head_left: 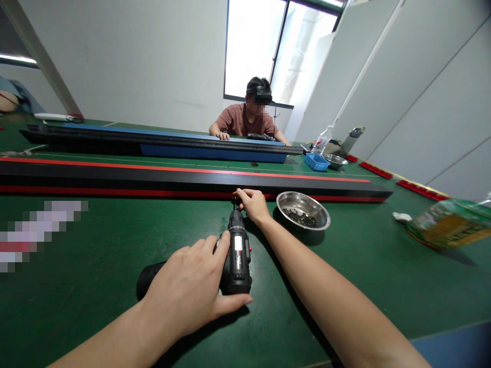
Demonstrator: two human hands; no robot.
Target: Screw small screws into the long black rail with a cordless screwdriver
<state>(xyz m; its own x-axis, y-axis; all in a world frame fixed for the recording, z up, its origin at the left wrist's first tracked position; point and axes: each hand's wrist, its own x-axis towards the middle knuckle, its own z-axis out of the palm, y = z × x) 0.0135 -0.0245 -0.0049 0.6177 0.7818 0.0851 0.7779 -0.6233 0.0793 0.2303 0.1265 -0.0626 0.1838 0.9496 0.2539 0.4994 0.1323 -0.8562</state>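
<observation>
My left hand [192, 278] is wrapped round a black cordless drill [237, 260], which lies on its side with its bit facing away from me. At the bit's tip, my right hand [251, 203] has its thumb and fingers pinched together against the near side of a long black bar with red stripes [172, 180]. Whatever those fingers hold is too small to make out. Just right of that hand stands a steel bowl [324, 217] with many small dark screws [301, 217] in it.
Beyond the bar lies a second long black and blue bar [161, 138], with a co-worker [245, 117] seated behind it. A blue basket [316, 162] and another metal bowl [335, 161] stand at the far right. A large plastic bottle [452, 222] lies nearer on the green table [364, 271].
</observation>
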